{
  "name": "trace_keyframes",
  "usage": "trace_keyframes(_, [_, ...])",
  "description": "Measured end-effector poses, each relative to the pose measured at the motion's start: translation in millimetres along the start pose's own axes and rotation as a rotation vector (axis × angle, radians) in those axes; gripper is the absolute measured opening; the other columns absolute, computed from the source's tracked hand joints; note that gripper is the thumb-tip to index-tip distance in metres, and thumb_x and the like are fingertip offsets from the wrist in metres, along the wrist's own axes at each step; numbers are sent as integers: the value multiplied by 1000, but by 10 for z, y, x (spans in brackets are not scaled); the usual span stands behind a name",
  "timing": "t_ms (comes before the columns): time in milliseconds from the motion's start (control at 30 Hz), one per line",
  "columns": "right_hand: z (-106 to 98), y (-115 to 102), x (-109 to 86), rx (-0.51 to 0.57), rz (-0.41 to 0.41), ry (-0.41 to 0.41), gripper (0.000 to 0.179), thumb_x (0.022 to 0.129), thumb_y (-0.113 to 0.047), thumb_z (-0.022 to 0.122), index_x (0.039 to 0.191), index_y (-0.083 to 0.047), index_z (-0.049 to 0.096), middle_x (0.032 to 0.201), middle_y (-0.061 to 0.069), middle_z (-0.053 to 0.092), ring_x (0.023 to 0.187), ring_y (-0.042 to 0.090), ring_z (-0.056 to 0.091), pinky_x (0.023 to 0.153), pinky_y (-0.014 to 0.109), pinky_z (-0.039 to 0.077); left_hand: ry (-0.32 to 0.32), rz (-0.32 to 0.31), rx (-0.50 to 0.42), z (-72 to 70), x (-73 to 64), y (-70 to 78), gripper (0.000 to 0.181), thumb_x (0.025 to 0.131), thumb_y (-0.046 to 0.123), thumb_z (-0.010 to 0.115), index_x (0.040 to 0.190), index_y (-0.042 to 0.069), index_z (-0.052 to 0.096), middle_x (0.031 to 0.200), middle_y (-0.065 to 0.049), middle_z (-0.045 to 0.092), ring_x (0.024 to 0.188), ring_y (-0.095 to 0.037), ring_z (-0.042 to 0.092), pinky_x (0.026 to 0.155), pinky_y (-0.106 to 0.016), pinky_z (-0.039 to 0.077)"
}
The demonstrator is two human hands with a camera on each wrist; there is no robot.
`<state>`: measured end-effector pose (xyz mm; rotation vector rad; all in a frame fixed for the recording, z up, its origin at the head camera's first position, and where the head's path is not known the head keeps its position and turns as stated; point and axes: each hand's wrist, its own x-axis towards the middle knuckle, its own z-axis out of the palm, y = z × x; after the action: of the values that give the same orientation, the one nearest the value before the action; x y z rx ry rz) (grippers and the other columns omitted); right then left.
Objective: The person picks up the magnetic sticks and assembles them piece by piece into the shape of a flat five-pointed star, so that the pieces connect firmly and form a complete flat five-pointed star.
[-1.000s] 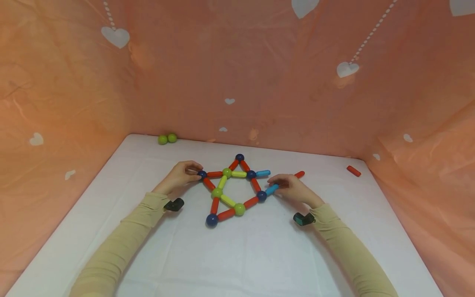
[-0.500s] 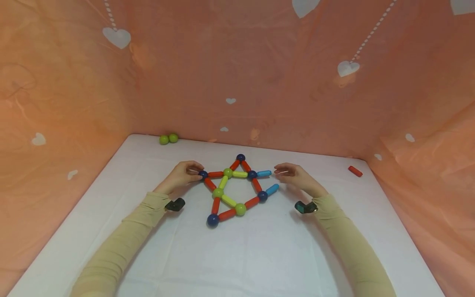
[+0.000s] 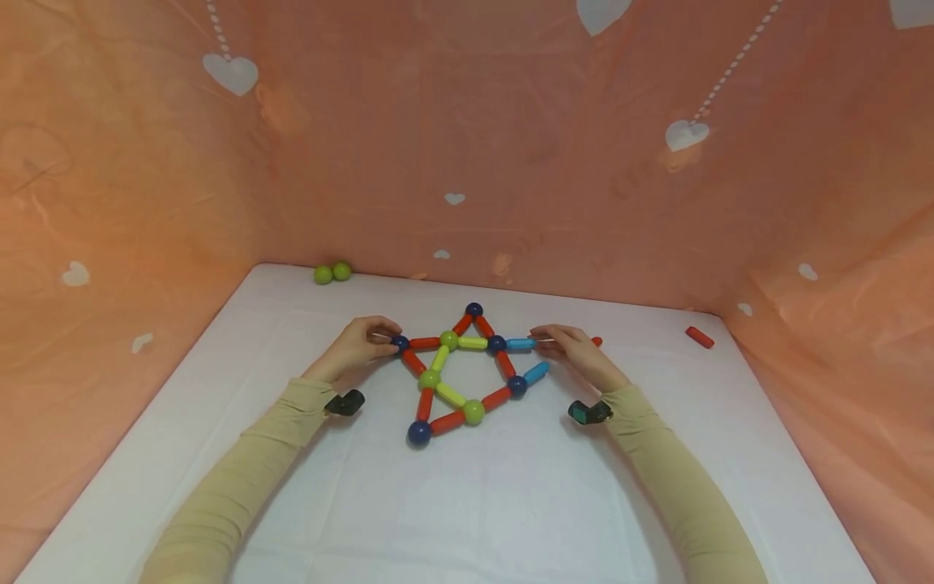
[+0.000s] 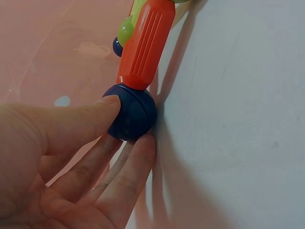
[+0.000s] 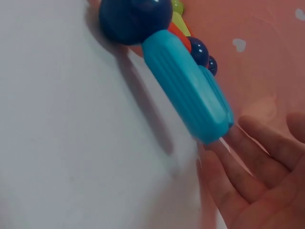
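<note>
A star-like figure of magnetic rods and balls lies on the white table. My left hand (image 3: 355,350) pinches the dark blue ball (image 4: 133,114) at the figure's left corner between thumb and fingertips; a red rod (image 4: 148,45) joins that ball. On the right side two light blue rods stick out of dark blue balls. My right hand (image 3: 579,354) is at the free end of the upper light blue rod (image 3: 520,344), fingers extended; whether they touch it, I cannot tell. Nearer me, the lower light blue rod (image 5: 186,88) stands apart from the fingers.
A red rod (image 3: 597,341) lies behind my right hand, mostly hidden. Another red rod (image 3: 700,337) rests near the far right corner. Two green balls (image 3: 332,273) sit at the far left edge. Orange cloth (image 3: 467,162) hangs round the table.
My right hand has let go of the lower light blue rod, moved back and away, then come left to the upper one. The left hand has stayed on its ball.
</note>
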<state>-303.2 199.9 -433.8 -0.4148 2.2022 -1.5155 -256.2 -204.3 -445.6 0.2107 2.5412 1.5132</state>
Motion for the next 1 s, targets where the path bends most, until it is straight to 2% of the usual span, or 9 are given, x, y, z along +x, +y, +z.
trace_keyframes(133, [-28, 17, -46, 16, -7, 10, 49, 112, -27, 32, 147, 5, 44, 153, 26, 46, 141, 41, 48, 119, 47, 37, 0, 8, 5, 12, 5, 1, 38, 95, 0, 66, 131, -7, 59, 133, -28, 61, 124, -42, 62, 106, -48, 52])
trace_keyframes(267, [-70, -14, -134, 14, -26, 100, 50, 112, -27, 35, 147, 7, 43, 151, 29, 47, 139, 41, 50, 117, 46, 40, -5, -3, 5, 15, 12, 1, 38, 95, 2, 66, 131, -6, 59, 132, -27, 62, 123, -41, 61, 106, -47, 53])
trace_keyframes(367, [-106, -71, -240, 11, -30, 164, 50, 111, -26, 37, 147, 8, 42, 148, 30, 48, 134, 36, 55, 113, 40, 47, -15, -7, 18, 2, 23, -3, 37, 96, 3, 66, 131, -6, 59, 132, -28, 62, 123, -40, 61, 104, -45, 54])
trace_keyframes(433, [-123, -116, -331, 12, -23, 170, 50, 111, -27, 40, 147, 8, 42, 147, 30, 49, 130, 31, 59, 110, 33, 50, -18, -2, 25, -14, 31, -2, 37, 95, 3, 66, 131, -6, 59, 132, -28, 61, 123, -41, 61, 102, -44, 55])
trace_keyframes(533, [-123, -166, -495, -8, 8, 125, 51, 110, -29, 41, 148, 5, 42, 147, 26, 51, 127, 24, 61, 107, 29, 52, -31, 11, 25, -37, 46, -6, 39, 95, 2, 66, 131, -8, 58, 133, -30, 60, 124, -43, 61, 100, -42, 57])
trace_keyframes(700, [-43, -169, -727, -15, 58, -27, 50, 110, -30, 42, 148, 3, 44, 147, 25, 53, 132, 33, 57, 111, 39, 49, -43, 13, 12, -72, 62, 1, 40, 95, 3, 66, 133, -9, 56, 131, -30, 61, 122, -42, 62, 95, -33, 58])
trace_keyframes(833, [77, -95, -799, 82, 69, -146, 51, 111, -26, 40, 147, 10, 42, 144, 31, 52, 128, 31, 61, 107, 35, 52, -48, 24, 10, -100, 63, 19, 39, 96, 4, 65, 131, -11, 56, 128, -31, 63, 115, -39, 65, 86, -23, 57])
trace_keyframes(1000, [252, 11, -818, 186, 94, -219, 50, 110, -23, 42, 145, 12, 42, 140, 30, 57, 119, 20, 66, 102, 29, 55, -49, 2, 1, -104, 74, 23, 38, 97, 5, 64, 132, -8, 57, 128, -30, 64, 111, -32, 66, 79, -21, 55])
